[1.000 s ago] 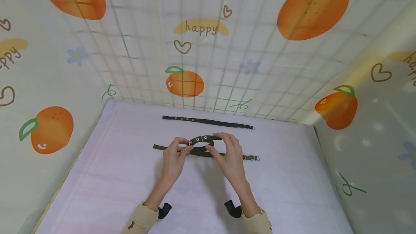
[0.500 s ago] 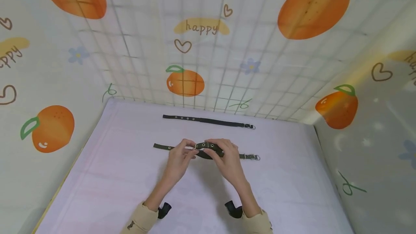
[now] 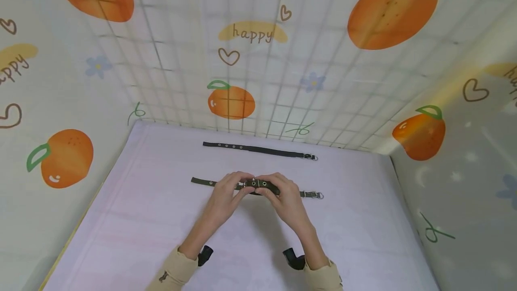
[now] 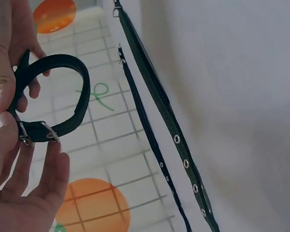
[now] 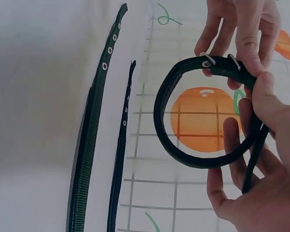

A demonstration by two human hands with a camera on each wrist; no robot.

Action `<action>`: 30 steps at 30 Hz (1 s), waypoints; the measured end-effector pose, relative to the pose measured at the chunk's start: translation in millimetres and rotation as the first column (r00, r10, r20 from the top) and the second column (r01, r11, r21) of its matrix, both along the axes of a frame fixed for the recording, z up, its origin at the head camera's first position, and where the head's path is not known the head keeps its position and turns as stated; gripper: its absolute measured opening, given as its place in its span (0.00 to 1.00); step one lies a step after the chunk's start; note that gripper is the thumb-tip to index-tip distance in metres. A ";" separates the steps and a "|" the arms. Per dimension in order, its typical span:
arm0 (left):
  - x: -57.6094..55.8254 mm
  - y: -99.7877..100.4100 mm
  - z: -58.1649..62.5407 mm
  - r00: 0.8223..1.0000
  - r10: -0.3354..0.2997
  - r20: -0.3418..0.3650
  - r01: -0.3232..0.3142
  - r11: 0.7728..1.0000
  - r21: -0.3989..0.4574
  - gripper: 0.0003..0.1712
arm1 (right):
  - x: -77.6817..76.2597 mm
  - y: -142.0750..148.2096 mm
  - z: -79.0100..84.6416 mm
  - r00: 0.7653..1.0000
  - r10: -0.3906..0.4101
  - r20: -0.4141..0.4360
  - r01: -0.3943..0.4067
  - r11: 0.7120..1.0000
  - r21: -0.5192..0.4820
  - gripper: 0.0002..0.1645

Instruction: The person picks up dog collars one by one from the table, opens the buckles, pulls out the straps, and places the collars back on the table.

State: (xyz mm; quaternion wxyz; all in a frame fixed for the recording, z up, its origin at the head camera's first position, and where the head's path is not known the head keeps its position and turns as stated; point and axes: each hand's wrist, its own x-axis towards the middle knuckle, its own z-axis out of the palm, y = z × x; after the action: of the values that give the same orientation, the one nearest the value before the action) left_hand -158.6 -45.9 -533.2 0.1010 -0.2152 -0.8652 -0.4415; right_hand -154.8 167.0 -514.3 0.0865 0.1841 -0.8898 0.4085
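A dark green collar [image 3: 264,184] is held in the air, bent into a round loop. My left hand [image 3: 226,196] pinches it at the metal buckle [image 4: 26,133], thumb on one side and fingertips on the other. On the other side my right hand [image 3: 286,197] grips the strap between thumb and fingers, and the free tail [image 5: 253,162] sticks out past the loop near its palm. In the right wrist view, the loop [image 5: 159,116] shows round, with the thumbs of both hands close together. A metal keeper and an eyelet [image 5: 206,64] show on the band.
Behind the hands a second green collar [image 3: 202,181] lies flat, partly covered by them in the head view. Farther back lies a black collar [image 3: 274,152], stretched straight. Both lie on the pale table [image 3: 161,237], which meets a fruit-printed wall covering [image 3: 181,57].
My left hand has moved right, closer to the right hand. The collar's loop, seen open from the side before, has turned so its band with the eyelets faces the head camera.
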 end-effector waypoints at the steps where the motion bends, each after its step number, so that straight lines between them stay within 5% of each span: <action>1: 0.2 0.3 0.2 1.000 -0.001 -0.012 0.001 1.000 0.006 0.19 | 0.2 0.3 0.3 1.000 0.000 -0.001 0.000 1.000 -0.001 0.18; 9: 0.8 1.7 -0.7 0.999 0.012 -0.042 -0.008 0.995 0.097 0.14 | 2.8 0.0 0.4 1.000 0.020 -0.023 -0.021 0.999 -0.028 0.18; 14: 1.4 5.7 -1.1 0.999 0.036 0.008 -0.037 0.979 0.200 0.13 | 4.0 -3.4 -3.5 0.999 0.005 -0.050 -0.008 0.998 -0.056 0.16; 17: 4.0 9.5 -1.8 0.994 0.035 0.107 -0.067 0.948 0.310 0.13 | 3.9 -5.3 -6.1 0.998 -0.025 -0.053 0.019 0.994 -0.109 0.14; 23: 7.7 14.6 -2.9 0.957 -0.031 0.290 -0.127 0.850 0.512 0.14 | 3.6 -6.5 -8.0 0.999 -0.050 -0.014 0.046 0.973 -0.227 0.12; 25: 7.3 13.7 -2.6 0.958 -0.037 0.284 -0.116 0.855 0.505 0.14 | 3.6 -4.9 -7.4 0.999 -0.045 -0.009 0.042 0.971 -0.235 0.12; 30: 4.4 7.2 1.9 0.992 0.016 0.126 -0.054 0.951 0.305 0.17 | 2.9 1.1 -4.3 0.999 0.013 -0.046 -0.021 0.983 -0.184 0.12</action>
State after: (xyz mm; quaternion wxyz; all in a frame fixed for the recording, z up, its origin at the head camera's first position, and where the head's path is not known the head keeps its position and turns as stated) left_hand -154.2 -38.7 -531.2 0.0881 -0.1539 -0.7940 -0.5815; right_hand -151.9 168.1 -518.7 0.1195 0.1919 -0.8444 0.4857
